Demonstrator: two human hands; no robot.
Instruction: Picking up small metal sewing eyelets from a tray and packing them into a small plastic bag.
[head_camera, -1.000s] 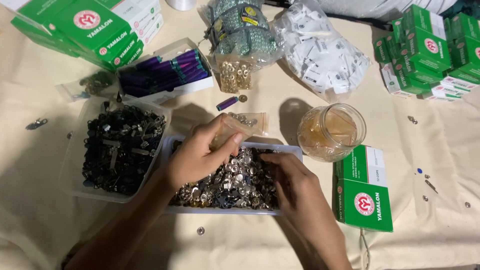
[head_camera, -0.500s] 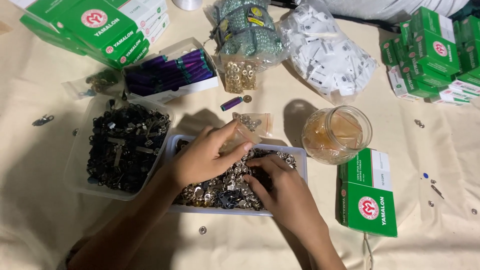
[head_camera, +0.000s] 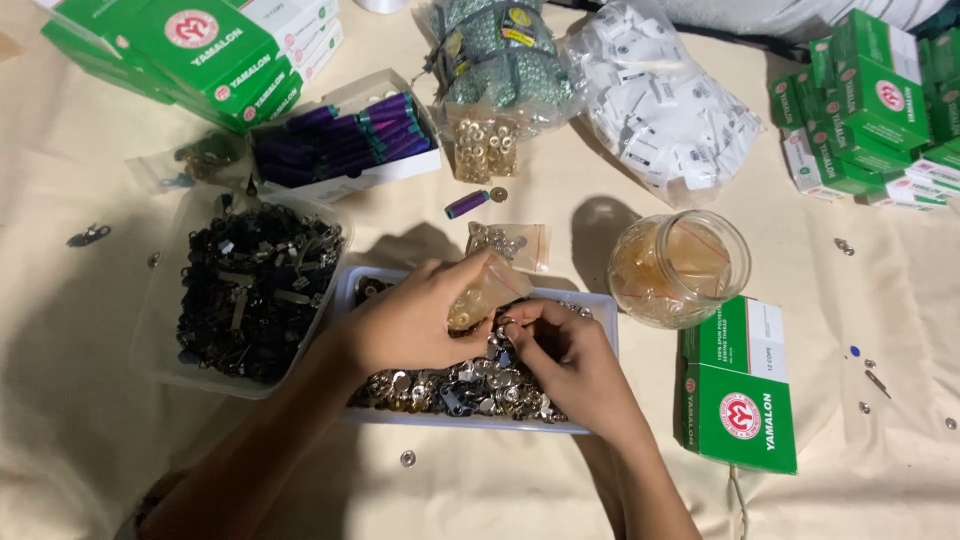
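Pinched in the left hand's (head_camera: 405, 325) grip, a small clear plastic bag (head_camera: 487, 292) is held tilted, its long axis rising towards the far right, over a white rectangular tray of silver metal fasteners (head_camera: 600, 310). One fastener is pinched by the right hand (head_camera: 560, 355). A cream cloth (head_camera: 480, 490) covers the tabletop, the tray near its front edge.

A small clear plastic bag (head_camera: 487, 292), crumpled and tilted, holds a few gold-coloured metal pieces. Beneath it lies a shallow white rectangular tray (head_camera: 596, 308) heaped with small silver metal fasteners (head_camera: 470, 385), flat on the cloth.
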